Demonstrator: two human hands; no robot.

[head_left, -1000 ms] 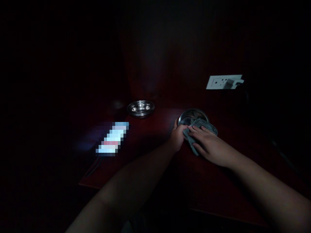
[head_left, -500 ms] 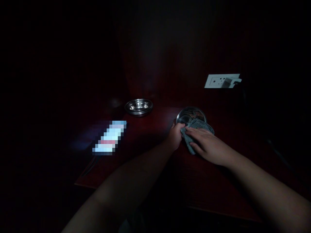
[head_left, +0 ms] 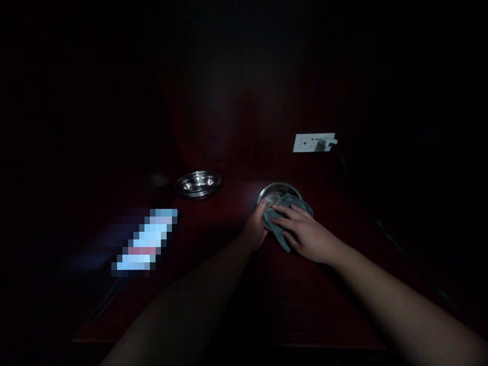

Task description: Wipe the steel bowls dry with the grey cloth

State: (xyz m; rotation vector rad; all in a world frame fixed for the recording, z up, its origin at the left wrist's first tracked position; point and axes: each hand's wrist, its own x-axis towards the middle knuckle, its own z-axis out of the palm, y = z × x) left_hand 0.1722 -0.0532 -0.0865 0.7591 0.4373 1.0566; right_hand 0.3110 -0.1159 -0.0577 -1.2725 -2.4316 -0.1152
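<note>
In the head view a shiny metal bowl point(head_left: 267, 193) is tilted toward me, low over the dark red table point(head_left: 320, 300). My left hand point(head_left: 255, 226) grips its left rim, thumb on the inner side and the other fingers mostly hidden. A grey-green knitted cloth point(head_left: 277, 230) covers the bowl's near right part and hangs down over its front edge. Across the cloth lies my right hand point(head_left: 305, 231), its fingers somewhat spread, keeping the cloth against the bowl. Whether the bowl's underside touches the table is hidden.
Several nested metal bowls point(head_left: 199, 184) stand at the back left. A lit, blurred-out phone point(head_left: 147, 241) lies nearer on the left, with a cable below it. A white wall socket point(head_left: 305, 143) holds a plug; a thin cable point(head_left: 392, 239) runs along the right.
The whole view has shifted, so table items appear lower and further left. My right hand's fingers are more spread on the cloth; my left hand still grips the bowl.
</note>
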